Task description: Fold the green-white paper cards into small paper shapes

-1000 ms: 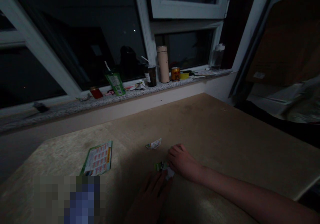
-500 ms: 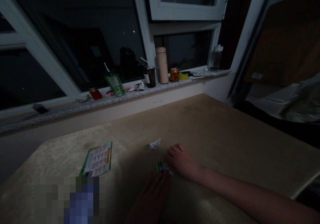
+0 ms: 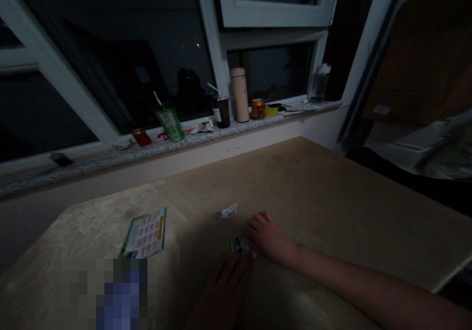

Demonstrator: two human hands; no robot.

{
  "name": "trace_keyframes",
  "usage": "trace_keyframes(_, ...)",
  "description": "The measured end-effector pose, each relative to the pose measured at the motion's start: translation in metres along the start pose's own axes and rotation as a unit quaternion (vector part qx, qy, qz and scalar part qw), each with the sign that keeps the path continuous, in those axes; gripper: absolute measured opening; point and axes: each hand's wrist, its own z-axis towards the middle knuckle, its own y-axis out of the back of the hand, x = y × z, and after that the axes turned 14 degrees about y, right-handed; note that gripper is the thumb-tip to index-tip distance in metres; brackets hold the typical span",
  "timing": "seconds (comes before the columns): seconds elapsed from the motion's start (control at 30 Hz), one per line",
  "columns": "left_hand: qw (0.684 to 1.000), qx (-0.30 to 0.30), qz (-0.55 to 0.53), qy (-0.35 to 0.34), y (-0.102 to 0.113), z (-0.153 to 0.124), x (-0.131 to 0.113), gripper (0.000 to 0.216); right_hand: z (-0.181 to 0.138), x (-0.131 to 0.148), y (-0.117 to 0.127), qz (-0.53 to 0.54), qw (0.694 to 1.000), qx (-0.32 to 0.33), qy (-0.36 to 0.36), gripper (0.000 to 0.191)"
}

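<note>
A small green-and-white printed paper piece (image 3: 237, 244) lies on the table between my hands. My left hand (image 3: 226, 283), in deep shadow, lies flat with its fingers stretched out, and its fingertips touch the near edge of the piece. My right hand (image 3: 268, 236) rests on the table from the right. Its fingers curl down over the right side of that piece, and its thumb is hidden. Just beyond the hands sits a loose folded or torn paper scrap (image 3: 226, 212) that neither hand touches.
A green-edged printed card (image 3: 146, 231) lies on the tan table (image 3: 313, 187) at left, a blurred-out blue patch (image 3: 123, 300) near it. Along the windowsill (image 3: 199, 138) stand a pink thermos (image 3: 240, 96), a drink cup (image 3: 223, 112), a green pouch (image 3: 170, 123) and a can (image 3: 258, 108).
Both hands stay almost in place over the printed paper piece. The view has shifted very slightly; the scrap and the card lie as before.
</note>
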Motion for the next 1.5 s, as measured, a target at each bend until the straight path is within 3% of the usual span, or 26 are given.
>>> trace_keyframes(0.2,0.998,0.067,0.015,0.007,-0.008,0.009,0.005,0.074,0.001,0.002,0.003,0.002,1.000,0.012,-0.005,0.012)
trace_keyframes(0.3,0.998,0.059,0.008,0.007,-0.005,0.008,0.004,0.076,0.001,0.000,0.002,0.010,1.000,0.000,-0.004,0.012)
trace_keyframes(0.53,1.000,0.023,0.000,0.014,-0.002,0.002,0.000,0.083,-0.019,0.002,0.025,0.144,0.980,-0.133,0.020,0.023)
trace_keyframes(0.7,1.000,0.006,-0.005,0.004,-0.008,0.002,0.004,0.080,-0.045,0.015,0.047,0.170,0.978,-0.092,0.082,0.042)
trace_keyframes(0.9,1.000,0.000,-0.008,-0.003,-0.006,0.002,0.004,0.078,-0.058,0.021,0.046,0.223,0.966,-0.026,0.124,0.056)
trace_keyframes(1.23,1.000,0.020,-0.011,0.006,-0.002,0.000,0.001,0.079,-0.056,0.024,0.044,0.255,0.963,-0.035,0.083,0.042)
trace_keyframes(1.5,1.000,0.021,-0.009,0.013,-0.003,0.001,0.000,0.079,-0.057,0.023,0.043,0.241,0.964,-0.059,0.090,0.038)
